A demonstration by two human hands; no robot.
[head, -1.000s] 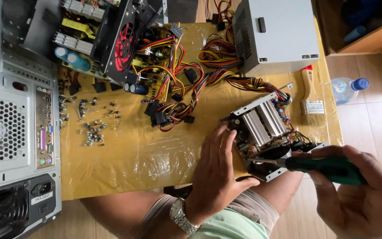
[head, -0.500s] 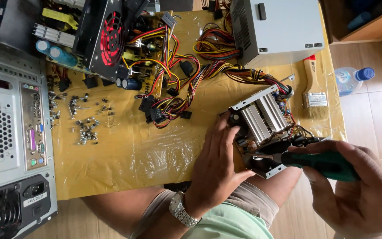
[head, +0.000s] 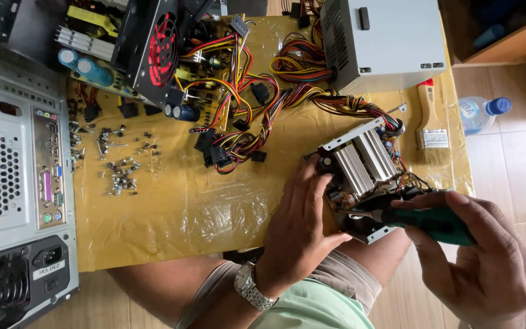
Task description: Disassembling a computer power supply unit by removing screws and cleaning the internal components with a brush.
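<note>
An opened power supply unit [head: 360, 164] with silver heat-sink fins and coloured wires rests tilted at the front edge of the yellow covered table [head: 184, 207]. My left hand [head: 296, 228], with a wristwatch, presses against its left side and steadies it. My right hand [head: 488, 256] grips a green-handled screwdriver [head: 427, 220]. The screwdriver's shaft points left into the lower part of the unit, where its tip is hidden among the parts.
A grey computer case [head: 13, 183] lies at the left. Loose screws [head: 117, 164] are scattered near it. Behind are an opened circuit board with a red fan [head: 162, 49], tangled cables [head: 263, 116], a closed grey power supply [head: 382, 39], a paintbrush [head: 430, 125] and a water bottle [head: 482, 113].
The view has drifted a little, so things sit slightly lower and to the left. My right hand with the screwdriver has shifted slightly at the unit. My left hand stays on it.
</note>
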